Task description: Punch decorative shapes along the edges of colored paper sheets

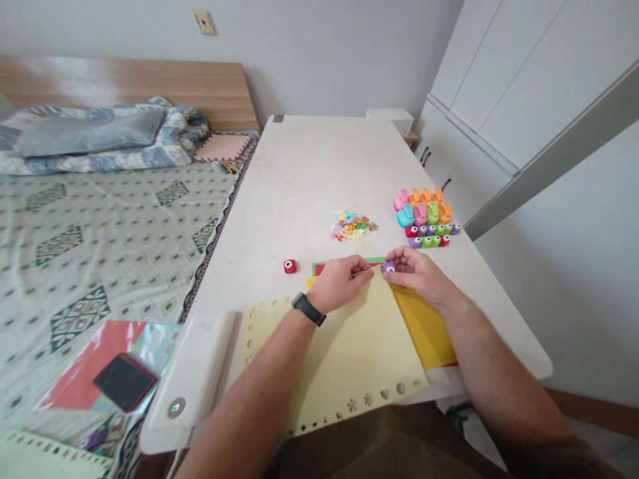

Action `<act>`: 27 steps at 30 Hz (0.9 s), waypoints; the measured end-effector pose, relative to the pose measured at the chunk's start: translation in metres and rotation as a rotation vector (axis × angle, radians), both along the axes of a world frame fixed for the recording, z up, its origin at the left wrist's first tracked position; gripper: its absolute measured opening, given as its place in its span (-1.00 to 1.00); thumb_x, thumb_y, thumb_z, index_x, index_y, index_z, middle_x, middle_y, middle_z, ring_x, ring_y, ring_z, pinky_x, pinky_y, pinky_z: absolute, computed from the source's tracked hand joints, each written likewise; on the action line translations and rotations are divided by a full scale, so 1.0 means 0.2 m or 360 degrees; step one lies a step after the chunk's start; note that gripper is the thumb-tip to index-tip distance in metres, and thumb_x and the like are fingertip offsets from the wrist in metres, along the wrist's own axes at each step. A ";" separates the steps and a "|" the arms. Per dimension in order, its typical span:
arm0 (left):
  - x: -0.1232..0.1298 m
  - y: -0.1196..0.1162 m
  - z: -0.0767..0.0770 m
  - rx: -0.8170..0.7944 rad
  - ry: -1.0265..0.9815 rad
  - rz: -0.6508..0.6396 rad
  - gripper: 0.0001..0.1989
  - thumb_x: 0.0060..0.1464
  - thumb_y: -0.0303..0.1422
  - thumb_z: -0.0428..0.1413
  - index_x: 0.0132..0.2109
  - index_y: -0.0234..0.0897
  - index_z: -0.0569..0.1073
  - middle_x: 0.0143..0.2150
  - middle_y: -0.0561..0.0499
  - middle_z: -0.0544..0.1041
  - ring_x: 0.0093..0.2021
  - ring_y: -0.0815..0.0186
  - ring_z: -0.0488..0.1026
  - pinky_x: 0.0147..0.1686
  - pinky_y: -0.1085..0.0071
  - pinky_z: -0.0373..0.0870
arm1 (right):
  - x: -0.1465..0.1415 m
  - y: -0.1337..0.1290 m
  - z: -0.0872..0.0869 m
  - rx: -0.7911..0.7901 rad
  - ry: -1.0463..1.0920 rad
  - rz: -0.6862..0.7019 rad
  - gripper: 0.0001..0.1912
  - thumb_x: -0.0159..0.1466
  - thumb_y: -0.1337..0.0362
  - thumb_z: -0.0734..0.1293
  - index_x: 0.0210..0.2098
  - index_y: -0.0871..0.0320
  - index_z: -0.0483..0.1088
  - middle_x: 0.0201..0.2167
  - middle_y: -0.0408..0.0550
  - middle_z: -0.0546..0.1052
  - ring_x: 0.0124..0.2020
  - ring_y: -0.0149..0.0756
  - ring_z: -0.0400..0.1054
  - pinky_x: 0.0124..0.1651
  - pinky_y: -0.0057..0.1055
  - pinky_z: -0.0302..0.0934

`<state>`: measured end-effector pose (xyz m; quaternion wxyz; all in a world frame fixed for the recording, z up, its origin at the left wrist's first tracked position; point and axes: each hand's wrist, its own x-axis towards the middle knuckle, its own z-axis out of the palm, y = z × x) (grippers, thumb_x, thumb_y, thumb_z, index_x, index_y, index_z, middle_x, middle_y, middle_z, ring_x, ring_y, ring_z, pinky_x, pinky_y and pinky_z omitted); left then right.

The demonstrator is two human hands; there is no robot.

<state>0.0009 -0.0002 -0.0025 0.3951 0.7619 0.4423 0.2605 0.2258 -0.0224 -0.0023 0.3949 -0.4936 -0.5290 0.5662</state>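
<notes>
With your right hand (417, 271) you are pinching a purple punch (389, 267) between thumb and fingers, at the far right corner of the pale yellow sheet (354, 346). Your left hand (345, 274) is holding that sheet's far edge just left of the punch, thumb and forefinger apparently pressing together on the paper. Whether the edge is sitting inside the punch's slot, you cannot tell from this view.

Shaped holes (368, 399) are running along the near edge, and more are lining the left edge and the left part of the far edge; those stretches look done. The right edge and the broad middle are showing no holes, so they appear unworked; your left hand and forearm are hiding part of the rest.

Beneath the sheet, deep yellow paper (429, 326) is showing on the right. A red punch (290, 267) is standing alone to the left, loose paper cut-outs (352, 225) are lying beyond your hands, and small punches (431, 231) and larger punches (420, 213) are standing in rows at the far right.
</notes>
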 end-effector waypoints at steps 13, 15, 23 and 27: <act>0.00 0.01 0.01 -0.0025 0.0018 0.0020 -0.78 0.22 -0.23 0.10 -0.26 -0.28 0.53 -0.40 0.05 0.55 -0.44 0.40 0.34 -0.46 0.47 0.17 | -0.03 -0.01 0.01 -0.0026 -0.0028 0.0074 -0.56 0.10 0.19 0.57 -0.10 0.11 0.39 -0.20 -0.09 0.51 -0.21 -0.31 0.42 -0.08 -0.31 0.33; 0.01 0.01 0.01 -0.0037 0.0019 0.0019 -0.78 0.22 -0.24 0.10 -0.25 -0.28 0.54 -0.39 0.05 0.56 -0.44 0.39 0.35 -0.45 0.47 0.19 | -0.02 -0.01 0.01 -0.0018 -0.0022 0.0069 -0.57 0.12 0.19 0.56 -0.10 0.11 0.40 -0.19 -0.08 0.52 -0.20 -0.31 0.42 -0.07 -0.31 0.33; 0.03 0.08 0.04 -0.0069 0.0061 0.0038 -0.80 0.18 -0.24 0.12 -0.26 -0.27 0.55 -0.37 0.02 0.58 -0.43 0.38 0.40 -0.43 0.46 0.23 | -0.02 0.01 -0.02 -0.0062 -0.0029 -0.0016 -0.56 0.08 0.17 0.58 -0.13 0.12 0.42 -0.21 -0.07 0.53 -0.21 -0.30 0.43 -0.07 -0.29 0.34; 0.03 0.11 0.04 -0.0086 0.0074 0.0050 -0.79 0.18 -0.23 0.12 -0.25 -0.27 0.55 -0.34 0.00 0.60 -0.41 0.37 0.42 -0.43 0.46 0.25 | -0.03 0.02 -0.01 -0.0067 0.0007 -0.0085 -0.54 0.06 0.19 0.59 -0.12 0.11 0.41 -0.21 -0.08 0.53 -0.21 -0.30 0.43 -0.07 -0.29 0.34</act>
